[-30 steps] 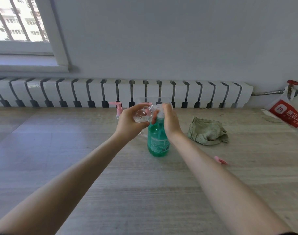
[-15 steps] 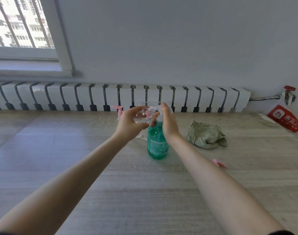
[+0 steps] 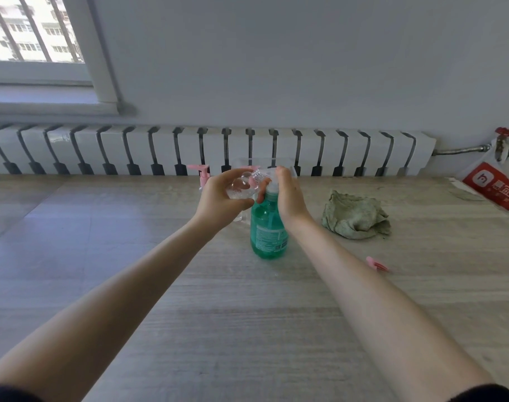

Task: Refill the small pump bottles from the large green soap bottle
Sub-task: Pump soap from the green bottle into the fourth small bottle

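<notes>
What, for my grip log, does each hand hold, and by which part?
The left hand grips the small clear bottle around its body. The right hand holds the large green soap bottle by its pump top.

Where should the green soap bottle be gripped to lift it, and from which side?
Probably take the green soap bottle around its wide labelled body, coming from the right. It stands upright, its narrow top is covered by the right hand, and the left hand holds the small clear bottle at its left.
</notes>
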Tool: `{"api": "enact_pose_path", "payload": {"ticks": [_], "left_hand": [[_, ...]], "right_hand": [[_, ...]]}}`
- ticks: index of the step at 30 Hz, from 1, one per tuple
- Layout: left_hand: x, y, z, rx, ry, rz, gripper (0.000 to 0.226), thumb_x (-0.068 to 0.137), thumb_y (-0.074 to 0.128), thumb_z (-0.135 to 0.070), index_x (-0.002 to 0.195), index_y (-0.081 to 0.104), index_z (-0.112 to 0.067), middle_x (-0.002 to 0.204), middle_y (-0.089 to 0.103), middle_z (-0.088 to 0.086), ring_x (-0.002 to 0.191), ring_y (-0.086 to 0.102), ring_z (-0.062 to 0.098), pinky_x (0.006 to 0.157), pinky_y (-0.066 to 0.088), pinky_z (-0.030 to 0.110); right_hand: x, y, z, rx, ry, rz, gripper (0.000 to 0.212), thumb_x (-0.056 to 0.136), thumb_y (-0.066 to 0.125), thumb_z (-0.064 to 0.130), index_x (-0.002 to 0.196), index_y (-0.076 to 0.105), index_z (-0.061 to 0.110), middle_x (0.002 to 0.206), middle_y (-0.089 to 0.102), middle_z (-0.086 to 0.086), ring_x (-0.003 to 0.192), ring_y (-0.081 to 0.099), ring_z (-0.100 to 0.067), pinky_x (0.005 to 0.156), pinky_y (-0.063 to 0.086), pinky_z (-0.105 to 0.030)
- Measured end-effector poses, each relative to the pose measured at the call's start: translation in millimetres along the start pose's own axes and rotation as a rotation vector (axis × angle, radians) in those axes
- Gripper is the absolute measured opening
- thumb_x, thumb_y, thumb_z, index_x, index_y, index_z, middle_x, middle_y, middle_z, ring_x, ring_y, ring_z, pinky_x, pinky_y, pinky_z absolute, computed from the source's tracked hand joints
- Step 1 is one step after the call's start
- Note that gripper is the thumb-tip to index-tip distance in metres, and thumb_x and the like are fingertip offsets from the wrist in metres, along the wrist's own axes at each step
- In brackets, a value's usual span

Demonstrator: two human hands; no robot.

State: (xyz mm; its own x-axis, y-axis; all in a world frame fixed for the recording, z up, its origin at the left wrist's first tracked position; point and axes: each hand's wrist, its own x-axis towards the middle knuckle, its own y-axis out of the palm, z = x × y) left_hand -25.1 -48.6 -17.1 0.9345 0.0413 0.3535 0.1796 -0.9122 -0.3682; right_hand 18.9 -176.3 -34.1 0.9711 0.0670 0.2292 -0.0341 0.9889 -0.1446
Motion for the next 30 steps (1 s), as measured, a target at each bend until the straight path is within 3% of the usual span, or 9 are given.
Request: {"api": "enact_pose_path", "payload": {"ticks": [7, 12, 17, 21, 26, 30], "left_hand": [[-0.1, 0.5, 0.9, 0.003, 0.001, -0.007, 0.056, 0.07, 0.076, 0.004, 0.114, 0.06, -0.026, 0.095, 0.064, -0.014, 0.095, 0.061, 0.003, 0.084, 0.049, 0.02], [1.5, 0.4, 0.1, -0.018, -0.01, -0.013, 0.058, 0.07, 0.078, 0.0, 0.122, 0.06, -0.017, 0.102, 0.067, -0.003, 0.098, 0.063, 0.009, 0.086, 0.052, 0.024], [-0.3, -0.3, -5.2, -0.019, -0.016, -0.006, 0.058, 0.07, 0.077, 0.001, 0.122, 0.06, -0.016, 0.098, 0.065, -0.009, 0.096, 0.061, 0.005, 0.08, 0.05, 0.018], [0.1, -1.7, -6.0, -0.018, -0.02, -0.009, 0.057, 0.071, 0.076, 0.003, 0.123, 0.06, -0.016, 0.104, 0.066, -0.003, 0.099, 0.062, 0.01, 0.086, 0.05, 0.022], [1.2, -1.5, -5.8, -0.002, -0.018, -0.01, 0.059, 0.071, 0.076, 0.002, 0.124, 0.059, -0.016, 0.109, 0.066, 0.0, 0.102, 0.061, 0.012, 0.092, 0.05, 0.029], [1.1, -0.7, -4.6, 0.007, -0.014, -0.011, 0.059, 0.07, 0.077, 0.001, 0.124, 0.06, -0.018, 0.107, 0.066, -0.001, 0.1, 0.061, 0.011, 0.089, 0.049, 0.026]], "right_hand": [[0.3, 0.1, -2.0, -0.006, -0.011, 0.003, 0.062, 0.075, 0.023, 0.067, 0.071, 0.054, 0.014, 0.066, 0.052, -0.011, 0.067, 0.051, -0.026, 0.092, 0.045, -0.058], [1.9, -0.7, 0.0, -0.055, -0.023, 0.021, 0.094, 0.07, 0.015, 0.083, 0.069, 0.062, 0.002, 0.063, 0.06, -0.009, 0.072, 0.059, -0.028, 0.096, 0.042, -0.053], [-4.7, -1.6, 7.0, -0.013, -0.037, 0.038, 0.078, 0.068, 0.013, 0.084, 0.049, 0.057, 0.022, 0.056, 0.059, -0.002, 0.068, 0.057, -0.026, 0.096, 0.042, -0.053], [-1.9, -2.0, 6.4, -0.01, -0.014, 0.04, 0.083, 0.067, 0.022, 0.084, 0.059, 0.057, 0.01, 0.061, 0.06, -0.007, 0.069, 0.058, -0.025, 0.097, 0.042, -0.052], [-0.3, -2.7, 6.3, -0.03, -0.011, 0.042, 0.078, 0.069, 0.025, 0.079, 0.061, 0.056, 0.008, 0.062, 0.059, -0.011, 0.069, 0.057, -0.024, 0.096, 0.042, -0.053], [0.3, -0.9, 5.4, -0.055, -0.007, 0.012, 0.073, 0.072, 0.025, 0.075, 0.061, 0.056, 0.01, 0.065, 0.06, -0.015, 0.068, 0.056, -0.025, 0.093, 0.044, -0.054]]}}
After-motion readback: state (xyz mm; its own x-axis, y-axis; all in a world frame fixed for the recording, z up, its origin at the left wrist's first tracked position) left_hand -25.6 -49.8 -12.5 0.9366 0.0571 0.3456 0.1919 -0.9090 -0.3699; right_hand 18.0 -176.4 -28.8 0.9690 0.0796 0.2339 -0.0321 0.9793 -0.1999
